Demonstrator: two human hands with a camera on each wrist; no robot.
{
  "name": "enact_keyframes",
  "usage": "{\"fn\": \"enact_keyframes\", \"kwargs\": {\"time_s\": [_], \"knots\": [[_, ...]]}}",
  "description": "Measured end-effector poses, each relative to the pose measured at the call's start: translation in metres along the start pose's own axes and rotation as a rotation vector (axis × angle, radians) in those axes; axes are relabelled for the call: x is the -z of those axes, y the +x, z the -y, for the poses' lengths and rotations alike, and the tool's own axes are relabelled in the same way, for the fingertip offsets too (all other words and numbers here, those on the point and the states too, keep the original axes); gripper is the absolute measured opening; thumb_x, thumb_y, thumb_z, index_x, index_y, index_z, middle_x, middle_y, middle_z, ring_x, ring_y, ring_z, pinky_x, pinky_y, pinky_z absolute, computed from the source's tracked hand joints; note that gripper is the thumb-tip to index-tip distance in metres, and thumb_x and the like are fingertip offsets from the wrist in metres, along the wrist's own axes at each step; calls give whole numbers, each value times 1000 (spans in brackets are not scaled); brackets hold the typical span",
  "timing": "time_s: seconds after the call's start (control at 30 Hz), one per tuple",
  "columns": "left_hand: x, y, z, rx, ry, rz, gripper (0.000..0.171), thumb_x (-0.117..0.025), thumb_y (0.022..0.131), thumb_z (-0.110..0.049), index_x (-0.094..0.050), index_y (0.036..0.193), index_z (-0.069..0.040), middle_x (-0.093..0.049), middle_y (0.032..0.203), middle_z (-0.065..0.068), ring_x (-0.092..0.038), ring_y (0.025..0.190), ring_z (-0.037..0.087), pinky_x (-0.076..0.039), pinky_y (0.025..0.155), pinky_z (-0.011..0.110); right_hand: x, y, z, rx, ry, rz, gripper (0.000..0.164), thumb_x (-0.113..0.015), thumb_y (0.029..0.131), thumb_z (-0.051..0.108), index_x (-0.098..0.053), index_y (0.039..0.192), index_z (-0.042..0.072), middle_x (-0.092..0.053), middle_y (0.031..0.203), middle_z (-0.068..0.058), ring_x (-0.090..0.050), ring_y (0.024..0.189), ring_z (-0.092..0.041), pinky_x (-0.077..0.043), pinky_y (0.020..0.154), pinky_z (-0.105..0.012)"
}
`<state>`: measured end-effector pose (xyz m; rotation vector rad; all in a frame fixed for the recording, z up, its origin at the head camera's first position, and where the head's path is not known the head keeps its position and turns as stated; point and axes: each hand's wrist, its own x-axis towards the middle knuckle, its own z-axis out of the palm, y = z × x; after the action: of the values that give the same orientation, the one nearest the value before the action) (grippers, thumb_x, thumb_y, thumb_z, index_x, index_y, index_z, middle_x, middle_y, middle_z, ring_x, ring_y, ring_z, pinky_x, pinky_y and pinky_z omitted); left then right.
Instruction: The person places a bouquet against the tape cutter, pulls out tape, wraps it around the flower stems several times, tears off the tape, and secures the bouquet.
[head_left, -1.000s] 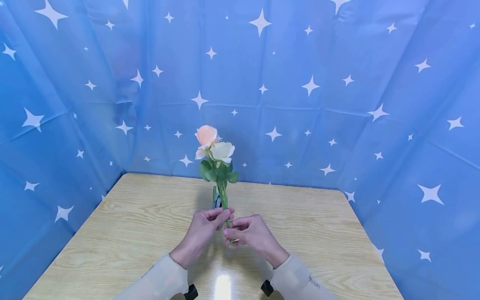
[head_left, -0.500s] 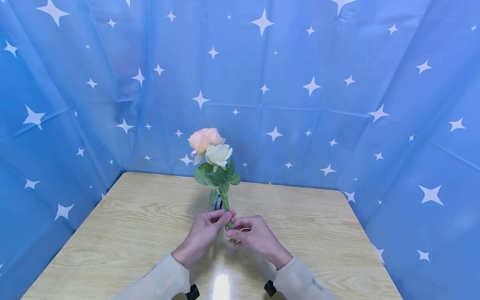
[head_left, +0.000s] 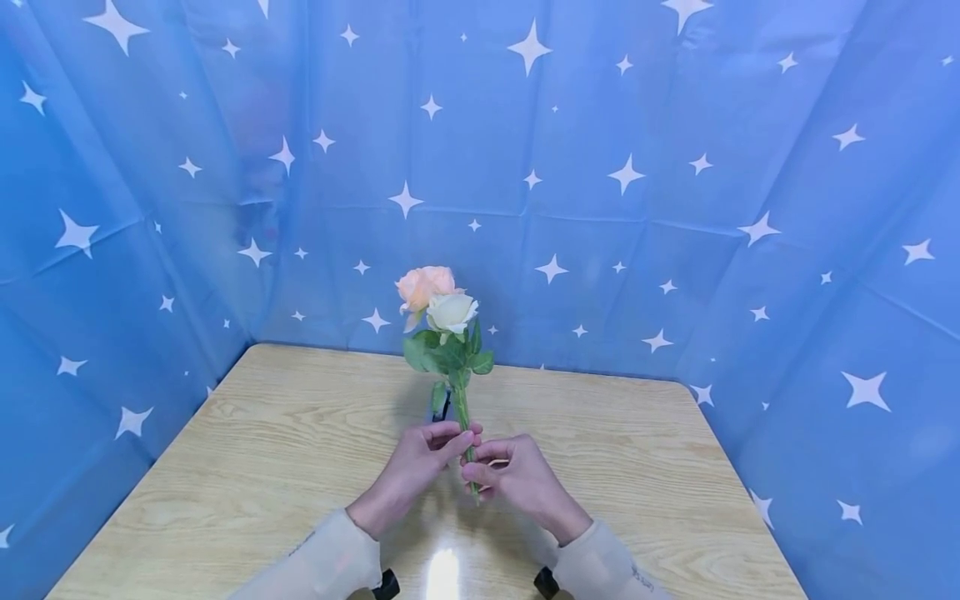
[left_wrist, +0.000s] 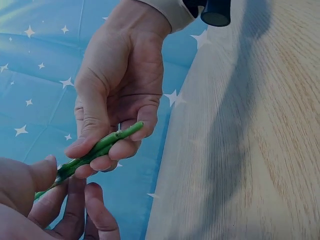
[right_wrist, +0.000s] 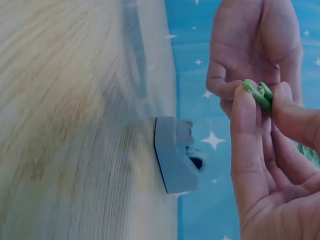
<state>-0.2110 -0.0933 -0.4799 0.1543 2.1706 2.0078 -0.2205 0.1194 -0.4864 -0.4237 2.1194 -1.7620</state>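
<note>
Upright in the head view stands a small bunch of roses: a white rose in front of peach roses, with green leaves below the heads. My left hand pinches the green stems between thumb and fingers. Just below it, my right hand grips the same stems near their lower ends. The left wrist view shows the stems running through both hands side by side. Two cut stem ends poke out of the right hand's pinch in the right wrist view.
Behind the stems on the wooden table stands a grey-blue wedge-shaped tape dispenser, partly hidden by leaves and the left hand in the head view. A blue curtain with white stars closes off the back and both sides.
Both hands and the roses have shifted slightly right and a little down. The bunch has turned, so more of the peach heads shows. Both hands keep hold of the stems.
</note>
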Motion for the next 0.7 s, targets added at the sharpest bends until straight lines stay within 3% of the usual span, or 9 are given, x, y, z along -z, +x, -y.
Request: {"fn": "enact_keyframes", "kwargs": {"time_s": [0.17,0.27,0.43,0.7], "knots": [[0,-2,0,-4,25,24,34,-77,115,-34,-83,133,-6,-84,138,12,-70,109,19,-55,85,31,7,-7,0,-3,-12,-15,29,-85,108,12,-82,127,-10,-87,102,-17,-83,87,-15,-72,77,-28],[1,-4,1,-5,53,34,36,-76,115,-35,-81,139,-7,-84,132,13,-76,114,24,-60,90,37,13,-10,-1,-17,-20,-27,30,-85,109,14,-82,127,-9,-87,102,-17,-83,88,-17,-72,77,-29],[4,-6,3,-17,66,59,35,-72,118,-33,-81,140,-7,-83,144,15,-77,132,36,-63,100,42,25,-15,-4,-34,-42,-64,30,-84,109,16,-82,127,-9,-87,102,-19,-82,87,-17,-72,77,-30],[19,-9,2,-68,161,-11,29,-69,119,-27,-83,137,-8,-86,133,16,-79,117,31,-63,92,34,50,-27,-6,-81,-84,-125,31,-82,111,18,-82,128,-8,-87,103,-19,-83,90,-20,-72,77,-33]]}}
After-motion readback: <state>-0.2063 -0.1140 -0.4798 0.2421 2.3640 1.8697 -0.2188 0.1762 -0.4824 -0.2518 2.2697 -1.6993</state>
